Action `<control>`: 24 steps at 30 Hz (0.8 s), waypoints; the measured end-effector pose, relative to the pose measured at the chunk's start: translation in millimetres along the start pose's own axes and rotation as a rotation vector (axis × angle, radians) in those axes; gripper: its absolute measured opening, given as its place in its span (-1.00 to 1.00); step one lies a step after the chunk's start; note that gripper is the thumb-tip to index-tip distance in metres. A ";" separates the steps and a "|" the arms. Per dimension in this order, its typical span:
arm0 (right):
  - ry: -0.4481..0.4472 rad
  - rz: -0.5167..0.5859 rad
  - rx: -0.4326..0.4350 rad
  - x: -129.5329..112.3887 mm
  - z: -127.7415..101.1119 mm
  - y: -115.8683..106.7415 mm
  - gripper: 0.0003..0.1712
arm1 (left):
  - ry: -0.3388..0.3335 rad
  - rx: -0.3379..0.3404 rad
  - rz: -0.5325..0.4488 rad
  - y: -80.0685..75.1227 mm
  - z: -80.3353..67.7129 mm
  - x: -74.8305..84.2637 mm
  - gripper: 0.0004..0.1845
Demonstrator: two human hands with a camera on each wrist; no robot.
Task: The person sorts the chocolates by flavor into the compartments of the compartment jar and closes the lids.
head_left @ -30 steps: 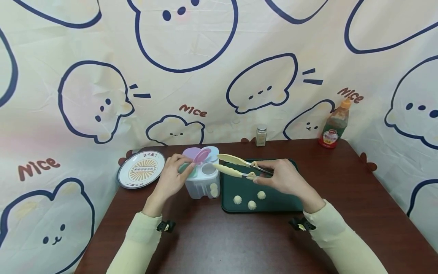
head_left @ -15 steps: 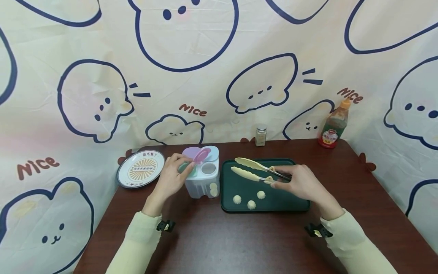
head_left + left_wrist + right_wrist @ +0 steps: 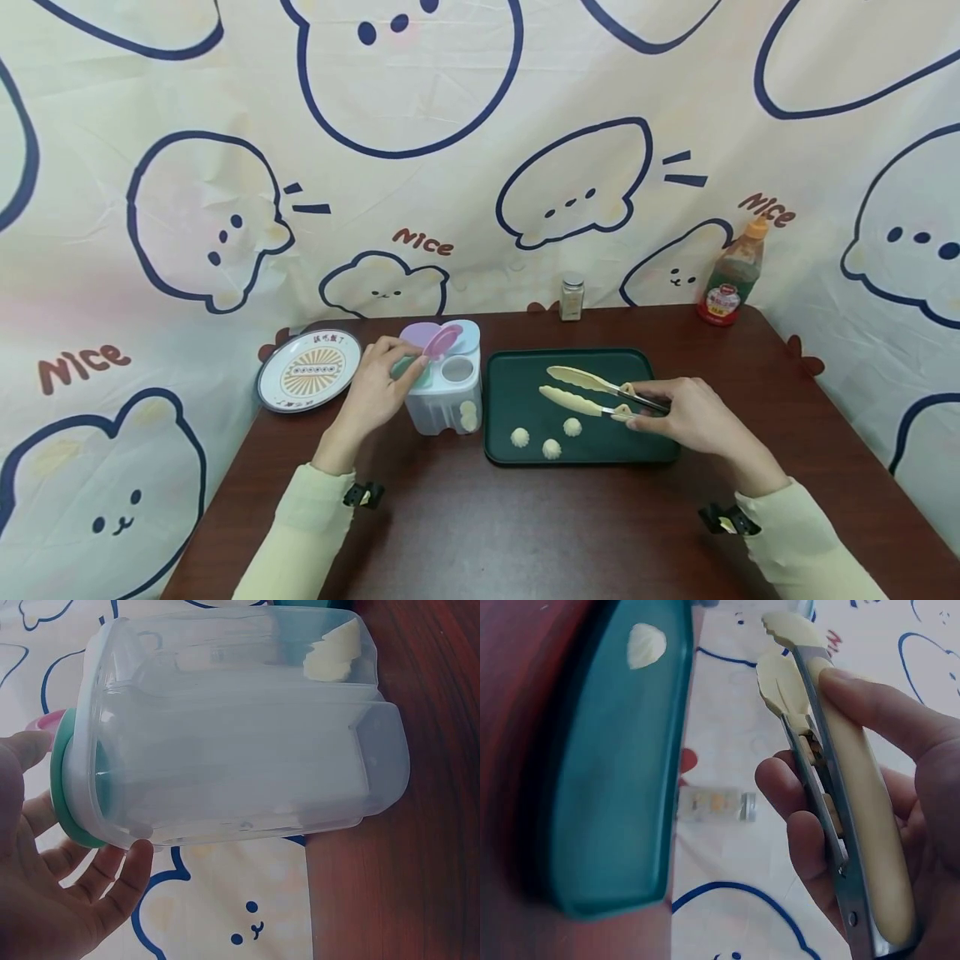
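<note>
My left hand (image 3: 372,390) is at the top of a clear storage container (image 3: 438,412) with coloured lids. Its thumb and finger pinch the raised pink lid (image 3: 444,340), beside an uncovered round opening. In the left wrist view, the other fingers spread near the green lid (image 3: 66,780). Pale pieces (image 3: 334,656) lie at the bottom of one compartment. My right hand (image 3: 701,421) grips tongs (image 3: 585,398) with cream tips over the dark green tray (image 3: 630,450). The tips are apart with nothing between them. Below them, small white ridged balls (image 3: 573,427) lie on the tray.
A printed plate (image 3: 311,372) leans at the left by the wall. At the back stand a small glass shaker (image 3: 572,297) and a sauce bottle (image 3: 733,275) with an orange cap. The brown table (image 3: 517,533) extends in front of the tray.
My right hand has drawn the tongs away from the container, rightward and toward me, over the tray. My left hand has stayed at the pink lid.
</note>
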State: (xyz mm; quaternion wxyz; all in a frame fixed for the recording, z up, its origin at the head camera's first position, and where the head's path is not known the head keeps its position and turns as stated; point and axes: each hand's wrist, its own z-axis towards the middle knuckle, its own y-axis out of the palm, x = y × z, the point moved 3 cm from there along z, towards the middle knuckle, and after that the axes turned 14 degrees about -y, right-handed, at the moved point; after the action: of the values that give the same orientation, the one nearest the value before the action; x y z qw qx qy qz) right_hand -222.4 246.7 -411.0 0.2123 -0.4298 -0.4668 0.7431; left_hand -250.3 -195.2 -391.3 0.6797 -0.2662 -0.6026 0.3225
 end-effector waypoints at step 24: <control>0.059 -0.002 -0.150 26.4 -24.1 18.4 -0.37 | -0.017 -0.004 0.003 -0.1 0.0 1.4 -0.49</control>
State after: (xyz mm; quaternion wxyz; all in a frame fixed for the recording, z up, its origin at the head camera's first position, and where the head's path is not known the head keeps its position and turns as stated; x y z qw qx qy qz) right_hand -214.8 269.2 -443.4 0.1938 -0.4657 -0.5151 0.6929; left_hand -250.2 -194.2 -390.4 0.6736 -0.2658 -0.6087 0.3243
